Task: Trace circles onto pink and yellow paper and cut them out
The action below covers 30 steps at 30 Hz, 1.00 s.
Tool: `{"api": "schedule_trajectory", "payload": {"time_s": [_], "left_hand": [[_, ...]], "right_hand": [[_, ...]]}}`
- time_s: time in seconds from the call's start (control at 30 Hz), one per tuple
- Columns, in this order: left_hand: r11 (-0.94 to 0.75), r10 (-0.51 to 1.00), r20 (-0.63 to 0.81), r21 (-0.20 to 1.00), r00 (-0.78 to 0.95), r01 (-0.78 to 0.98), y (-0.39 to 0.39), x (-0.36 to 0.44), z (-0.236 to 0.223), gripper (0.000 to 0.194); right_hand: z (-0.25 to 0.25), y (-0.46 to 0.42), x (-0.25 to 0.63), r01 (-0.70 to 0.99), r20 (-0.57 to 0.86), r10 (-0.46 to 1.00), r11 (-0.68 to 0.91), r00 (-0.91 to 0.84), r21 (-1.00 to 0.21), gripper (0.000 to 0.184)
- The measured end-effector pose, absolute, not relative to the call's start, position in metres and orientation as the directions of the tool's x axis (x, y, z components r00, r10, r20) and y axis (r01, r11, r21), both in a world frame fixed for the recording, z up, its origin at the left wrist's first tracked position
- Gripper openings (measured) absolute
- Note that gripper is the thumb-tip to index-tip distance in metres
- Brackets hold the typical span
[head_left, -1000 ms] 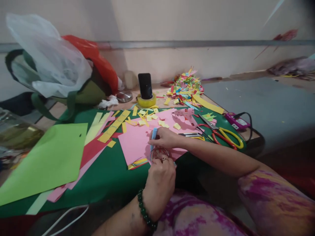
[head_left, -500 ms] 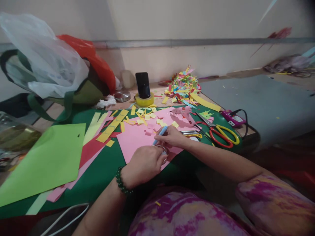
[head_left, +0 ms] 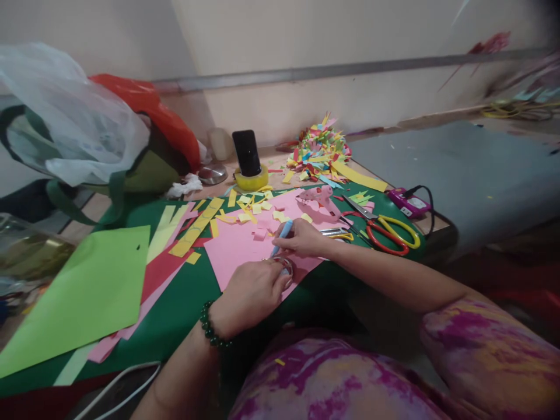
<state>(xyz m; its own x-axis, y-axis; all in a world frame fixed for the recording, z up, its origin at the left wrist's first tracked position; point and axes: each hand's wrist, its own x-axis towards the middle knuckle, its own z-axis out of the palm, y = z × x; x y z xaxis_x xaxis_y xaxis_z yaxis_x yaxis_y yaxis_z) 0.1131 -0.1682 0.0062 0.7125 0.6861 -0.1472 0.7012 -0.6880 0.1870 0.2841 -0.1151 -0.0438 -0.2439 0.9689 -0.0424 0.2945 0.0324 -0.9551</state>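
Note:
My right hand (head_left: 301, 238) is closed around a light-blue pen (head_left: 285, 230), tilted with its lower end down at the pink paper (head_left: 231, 254). My left hand (head_left: 256, 289), with a green bead bracelet at the wrist, presses a small round thing with a shiny, clear-looking rim (head_left: 287, 269) onto the same paper. Its fingers partly cover it, so its kind does not show. The pen's lower end is close beside that rim; whether they touch I cannot tell. Small pink and pale-yellow paper pieces (head_left: 266, 226) lie beyond my hands.
To the right are a pink glue gun (head_left: 318, 197), a cutter knife (head_left: 335, 233), red-and-yellow scissors (head_left: 385, 230) and a purple device (head_left: 409, 203). A phone (head_left: 247, 153) leans in a yellow tape roll (head_left: 252, 179). Green paper (head_left: 83, 297) and strips lie left; a paper-scrap heap (head_left: 319, 146) stands behind.
My left hand has swung round to the left side of the round thing. The pen has gone from nearly upright to slanted. The view has shifted slightly, moving things leftward.

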Motion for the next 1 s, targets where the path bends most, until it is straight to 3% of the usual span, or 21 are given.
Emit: {"api": "schedule_trajectory", "payload": {"time_s": [0.1, 0.2, 0.37, 0.43, 0.5, 0.73, 1.0], "left_hand": [[-0.690, 0.672, -0.163, 0.217, 0.723, 0.690, -0.160, 0.111, 0.007, 0.035], [-0.689, 0.655, -0.186, 0.251, 0.732, 0.680, -0.151, 0.108, 0.007, 0.039], [-0.661, 0.625, -0.232, 0.350, 0.745, 0.664, -0.137, 0.104, 0.008, 0.042], [-0.654, 0.611, -0.234, 0.389, 0.757, 0.649, -0.134, 0.104, 0.010, 0.043], [-0.656, 0.602, -0.241, 0.395, 0.761, 0.644, -0.133, 0.105, 0.012, 0.043], [-0.695, 0.583, -0.257, 0.334, 0.771, 0.637, -0.130, 0.110, 0.017, 0.047], [-0.712, 0.559, -0.294, 0.309, 0.775, 0.630, -0.127, 0.116, 0.023, 0.047]], "right_hand": [[-0.046, -0.131, 0.295, 0.305, 0.011, 0.982, 0.070, -0.191, -0.950, 0.014], [-0.053, -0.156, 0.303, 0.397, 0.225, 0.966, 0.259, -0.130, -0.880, 0.013], [-0.070, -0.203, 0.301, 0.606, 0.637, 0.732, 0.626, -0.240, -0.491, 0.015], [-0.073, -0.216, 0.297, 0.674, 0.688, 0.665, 0.652, -0.290, -0.347, 0.015], [-0.073, -0.226, 0.293, 0.709, 0.698, 0.644, 0.648, -0.314, -0.278, 0.016], [-0.055, -0.237, 0.289, 0.588, 0.719, 0.634, 0.708, -0.283, -0.392, 0.011], [-0.057, -0.223, 0.262, 0.542, 0.708, 0.609, 0.753, -0.358, -0.373, 0.017]]}}
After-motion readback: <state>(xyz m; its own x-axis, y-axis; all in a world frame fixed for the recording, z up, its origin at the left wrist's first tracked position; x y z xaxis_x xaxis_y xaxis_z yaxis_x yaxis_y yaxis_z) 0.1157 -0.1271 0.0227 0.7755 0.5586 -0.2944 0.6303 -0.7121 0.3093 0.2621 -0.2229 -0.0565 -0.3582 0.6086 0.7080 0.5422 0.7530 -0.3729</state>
